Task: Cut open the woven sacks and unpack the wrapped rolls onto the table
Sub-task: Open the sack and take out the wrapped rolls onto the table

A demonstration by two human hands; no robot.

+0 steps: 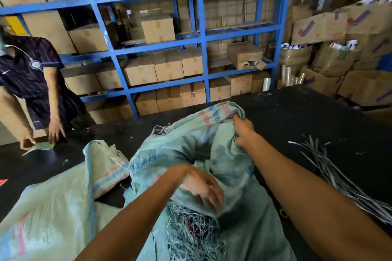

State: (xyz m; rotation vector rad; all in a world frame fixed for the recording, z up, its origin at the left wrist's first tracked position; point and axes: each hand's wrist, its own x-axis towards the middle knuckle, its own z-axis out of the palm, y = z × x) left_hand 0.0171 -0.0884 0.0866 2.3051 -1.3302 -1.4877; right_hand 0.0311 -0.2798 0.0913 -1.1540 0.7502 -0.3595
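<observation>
A pale green woven sack [214, 154] with pink and blue stripes lies across the black worktop [307, 116] in the lower middle of the frame. The right hand [244, 131] grips a bunched fold of the sack near its far end, at frame centre. The left hand [201, 188], lower down, curls its fingers into the cloth just above a frayed opening [191, 233] of loose threads. A second sack [53, 207] lies flat at the lower left. Grey plastic strips [331, 167] spread over the worktop at the right. In the upper left another person [29, 76] in a dark striped shirt reaches down to the worktop. Behind stands a blue rack [200, 34] filled with cardboard boxes [158, 28].
</observation>
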